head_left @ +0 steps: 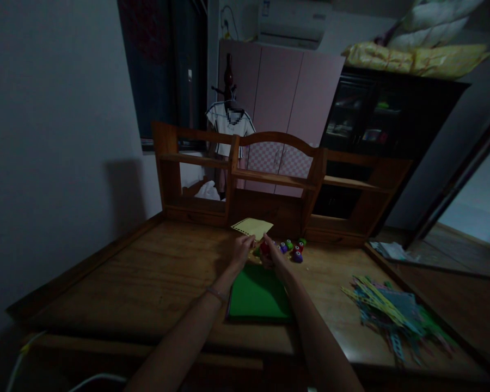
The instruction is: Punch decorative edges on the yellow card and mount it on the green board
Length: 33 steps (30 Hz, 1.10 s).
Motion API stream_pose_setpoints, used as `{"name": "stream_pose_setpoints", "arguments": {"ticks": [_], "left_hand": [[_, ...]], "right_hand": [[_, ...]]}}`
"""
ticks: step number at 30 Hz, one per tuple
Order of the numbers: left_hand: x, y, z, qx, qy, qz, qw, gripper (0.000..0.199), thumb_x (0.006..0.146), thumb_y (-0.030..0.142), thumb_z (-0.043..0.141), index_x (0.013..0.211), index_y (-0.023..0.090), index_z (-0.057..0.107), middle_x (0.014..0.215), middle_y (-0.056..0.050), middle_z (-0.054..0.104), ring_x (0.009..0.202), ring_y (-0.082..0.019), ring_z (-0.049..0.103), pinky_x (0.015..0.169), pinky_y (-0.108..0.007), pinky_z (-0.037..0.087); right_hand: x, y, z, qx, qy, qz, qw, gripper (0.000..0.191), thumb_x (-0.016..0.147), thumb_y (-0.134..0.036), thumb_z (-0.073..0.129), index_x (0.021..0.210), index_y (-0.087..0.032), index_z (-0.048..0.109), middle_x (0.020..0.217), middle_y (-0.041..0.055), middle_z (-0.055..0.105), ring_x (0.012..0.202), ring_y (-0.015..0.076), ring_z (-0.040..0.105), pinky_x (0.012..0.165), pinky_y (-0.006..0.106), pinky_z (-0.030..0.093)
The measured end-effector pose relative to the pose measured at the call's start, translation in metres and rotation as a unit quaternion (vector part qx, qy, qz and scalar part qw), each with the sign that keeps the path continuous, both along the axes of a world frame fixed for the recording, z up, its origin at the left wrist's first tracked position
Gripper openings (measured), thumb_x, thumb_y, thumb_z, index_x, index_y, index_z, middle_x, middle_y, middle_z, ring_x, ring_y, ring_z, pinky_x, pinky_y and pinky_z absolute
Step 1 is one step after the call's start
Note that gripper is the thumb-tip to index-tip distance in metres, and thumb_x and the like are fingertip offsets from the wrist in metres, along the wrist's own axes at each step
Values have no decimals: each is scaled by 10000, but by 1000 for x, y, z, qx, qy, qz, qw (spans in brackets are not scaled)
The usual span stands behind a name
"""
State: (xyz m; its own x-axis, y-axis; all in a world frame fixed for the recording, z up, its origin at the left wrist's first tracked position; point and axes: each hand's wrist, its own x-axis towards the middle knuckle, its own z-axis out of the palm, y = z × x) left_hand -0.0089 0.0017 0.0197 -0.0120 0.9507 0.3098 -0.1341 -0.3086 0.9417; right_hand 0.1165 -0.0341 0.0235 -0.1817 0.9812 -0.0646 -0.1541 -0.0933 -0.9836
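Observation:
My left hand [244, 249] pinches the near edge of a pale yellow sheet of paper [253, 226], which has a row of small holes along its left side. Close beside it, my right hand [270, 255] is closed around a small red thing [264, 247] that looks like a paper punch; fingers cover most of it. Just right of my hands sit several small coloured figures with white eyes [297, 256], in purple, green and red. Below my hands lies a green folder or stack of green sheets [261, 296], flat on the wooden desk [175, 272].
A pile of cut, perforated paper scraps [392, 310] in yellow, blue and green lies at the right. Across the desk's back runs a wooden shelf unit [273, 177]. A wall [73, 136] bounds the left side. A white cable [20, 359] hangs at the near left.

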Motion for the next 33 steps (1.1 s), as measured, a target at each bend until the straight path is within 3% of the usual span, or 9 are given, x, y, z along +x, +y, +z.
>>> {"name": "stream_pose_setpoints", "arguments": {"ticks": [5,11,16,20,22,25,27,30,33], "left_hand": [[3,4,-4,-3,-2,-45,999,294,692,393,568,521,158,527,512,24,491,532,-113,445,522,-233,320],[6,9,-11,-6,-1,-41,999,298,701,413,562,556,153,561,550,10,528,568,-126,480,559,-240,356],[2,8,-11,29,46,42,998,302,743,392,533,556,156,555,558,5,527,552,-124,482,549,-235,347],[-2,8,-11,57,82,130,986,334,787,387,500,562,151,577,568,-13,549,571,-138,496,549,-240,333],[-3,8,-10,60,89,154,982,367,801,406,492,553,151,581,540,-12,541,557,-142,487,539,-243,321],[-3,6,-9,56,83,154,983,381,802,432,502,578,147,617,541,-22,567,566,-155,510,547,-246,332],[-3,5,-9,57,68,142,986,367,792,437,521,624,139,655,589,-40,613,602,-168,544,571,-249,357],[0,6,-9,60,59,125,989,350,772,441,551,666,134,682,635,-56,648,631,-180,569,594,-254,380],[2,5,-8,67,66,120,988,340,757,439,571,644,137,676,637,-54,651,623,-176,567,604,-256,384]], "right_hand": [[-1,3,-5,33,-15,-7,999,578,784,-755,335,539,-234,384,343,-69,256,293,71,174,325,242,125],[-2,1,-3,67,-48,-17,996,573,808,-736,309,536,-233,356,365,-62,261,315,76,203,366,260,140],[-5,-3,2,106,-107,-45,988,501,778,-686,445,664,-200,483,483,-46,419,400,85,344,405,237,227],[-6,2,-3,129,-158,-94,974,474,729,-673,524,706,-200,498,545,-40,492,459,108,454,431,223,317],[-5,4,-8,149,-186,-132,962,462,729,-662,537,714,-202,500,550,-36,513,481,123,483,443,224,336],[-1,6,-14,211,-269,-193,920,427,731,-614,581,677,-194,533,572,-17,542,537,135,501,478,226,338],[1,6,-15,248,-308,-193,898,393,742,-570,597,661,-187,574,601,0,572,576,144,515,511,232,349],[3,6,-15,273,-333,-162,888,307,758,-490,614,701,-189,630,668,25,622,635,164,547,571,247,381],[3,6,-16,292,-339,-171,878,214,742,-407,646,805,-203,642,765,36,652,674,172,560,615,260,396]]}}
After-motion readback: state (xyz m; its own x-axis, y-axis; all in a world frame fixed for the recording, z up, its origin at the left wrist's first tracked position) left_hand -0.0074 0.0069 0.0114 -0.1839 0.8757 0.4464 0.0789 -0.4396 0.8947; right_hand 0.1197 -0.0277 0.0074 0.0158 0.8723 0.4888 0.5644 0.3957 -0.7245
